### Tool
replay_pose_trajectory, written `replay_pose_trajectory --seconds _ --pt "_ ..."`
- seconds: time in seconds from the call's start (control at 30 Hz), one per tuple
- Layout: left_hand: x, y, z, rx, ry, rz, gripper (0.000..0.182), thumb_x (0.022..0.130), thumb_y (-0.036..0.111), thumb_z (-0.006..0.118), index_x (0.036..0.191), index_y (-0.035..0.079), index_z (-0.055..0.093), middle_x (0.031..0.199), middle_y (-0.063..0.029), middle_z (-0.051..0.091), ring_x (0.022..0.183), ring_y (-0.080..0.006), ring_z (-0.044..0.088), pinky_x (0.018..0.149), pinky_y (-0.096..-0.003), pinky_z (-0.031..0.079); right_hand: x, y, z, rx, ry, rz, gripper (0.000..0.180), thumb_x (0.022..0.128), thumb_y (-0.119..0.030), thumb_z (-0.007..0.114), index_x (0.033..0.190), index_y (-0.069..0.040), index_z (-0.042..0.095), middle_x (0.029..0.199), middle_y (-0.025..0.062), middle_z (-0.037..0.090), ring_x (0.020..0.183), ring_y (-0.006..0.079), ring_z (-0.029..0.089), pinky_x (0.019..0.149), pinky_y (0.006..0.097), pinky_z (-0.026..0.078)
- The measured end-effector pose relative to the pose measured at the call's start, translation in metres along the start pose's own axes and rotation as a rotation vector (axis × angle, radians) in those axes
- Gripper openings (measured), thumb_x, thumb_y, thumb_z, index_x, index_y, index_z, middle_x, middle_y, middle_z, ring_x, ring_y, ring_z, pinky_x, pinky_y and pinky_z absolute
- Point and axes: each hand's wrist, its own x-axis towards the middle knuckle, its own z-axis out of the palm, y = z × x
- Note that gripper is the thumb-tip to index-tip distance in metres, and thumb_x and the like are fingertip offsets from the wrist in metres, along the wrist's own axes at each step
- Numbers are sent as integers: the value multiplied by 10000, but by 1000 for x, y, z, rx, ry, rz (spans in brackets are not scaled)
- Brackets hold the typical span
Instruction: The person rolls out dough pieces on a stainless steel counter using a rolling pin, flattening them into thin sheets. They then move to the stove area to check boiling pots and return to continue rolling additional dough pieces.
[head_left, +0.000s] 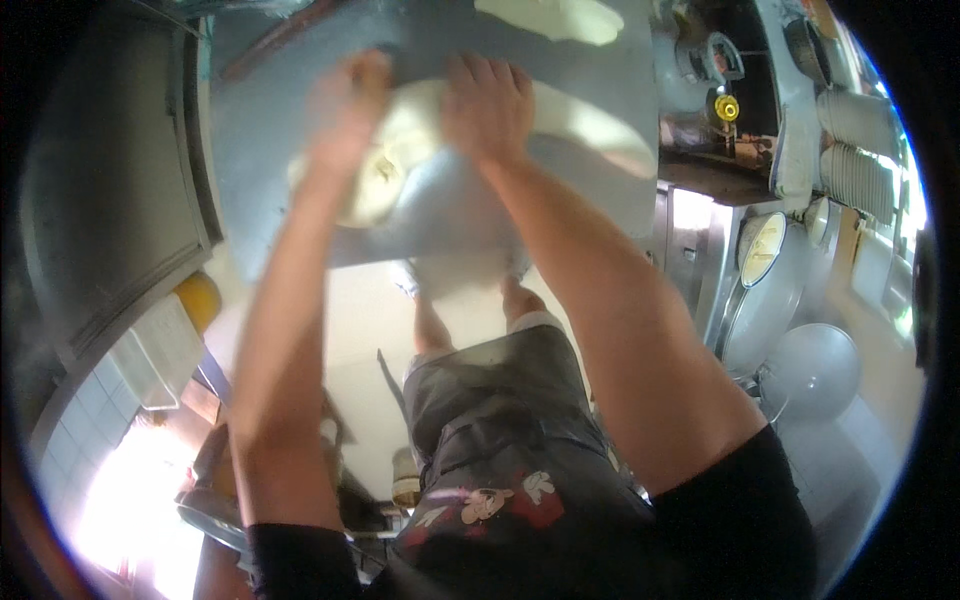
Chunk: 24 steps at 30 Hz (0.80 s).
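A long roll of pale dough (592, 124) curves across the grey metal worktop (465, 202) in front of me. My right hand (491, 101) lies over the middle of the roll, fingers curled down onto it. At the roll's left part is my left hand (352, 105), blurred and bent like a fist. Something dark shows at its far side, too smeared to name. Below and beside that hand the dough's left end (371, 199) is thick and folded, with a rough hollow in it. My left forearm covers some of this end.
Another flattened piece of dough (555, 19) lies at the worktop's far edge. A reddish-brown rod (277, 37) rests far left. On the right stand a gas burner (724, 64), stacked plates (859, 180), an enamel bowl (763, 249) and a round metal lid or bowl (814, 371). A plastic bin (157, 349) is left.
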Motion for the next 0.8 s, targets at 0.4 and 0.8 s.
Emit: replay_pose_trajectory --seconds 0.4,0.8 --pt "-104 30 92 814 411 118 494 981 448 537 1315 110 668 1274 -142 701 1216 -336 619 1125 -568 368 -31 52 -71 485 -90 -311 422 875 -231 700 1255 -50 676 1270 122 668 1176 315 620 1025 481 448" --pt "25 -6 70 896 430 72 326 874 434 666 1049 168 739 1060 -31 742 1139 -259 638 1028 -470 426 90 -23 34 356 -444 72 375 1042 -338 489 965 -63 733 920 204 763 829 439 728 783 576 574"
